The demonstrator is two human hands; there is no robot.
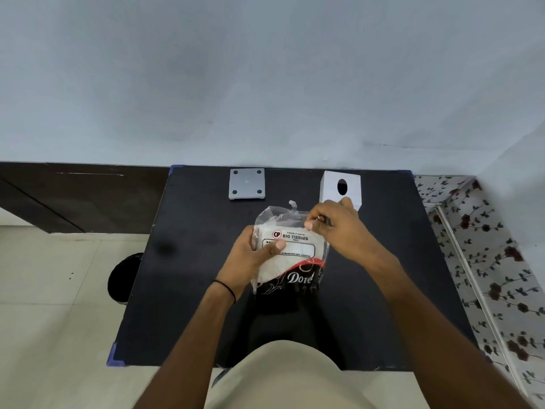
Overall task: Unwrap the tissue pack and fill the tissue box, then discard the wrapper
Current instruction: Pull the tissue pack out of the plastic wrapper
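Observation:
A tissue pack (298, 258) in clear plastic, with a white label and a black and red lower part, is held above the middle of the black table (188, 290). My left hand (250, 255) grips the pack's left side, thumb on the label. My right hand (339, 228) pinches the wrapper's top right corner, where the plastic is bunched and a loose strip sticks up. The white tissue box (333, 187), with an oval opening on top, stands at the table's far right, just behind my right hand. A grey square lid or base plate (247, 184) with dark corner dots lies at the far middle.
A black round bin (124, 278) sits on the tiled floor left of the table. The pale wall runs right behind the table. A floral-patterned surface (495, 261) lies to the right. My torso is at the near edge.

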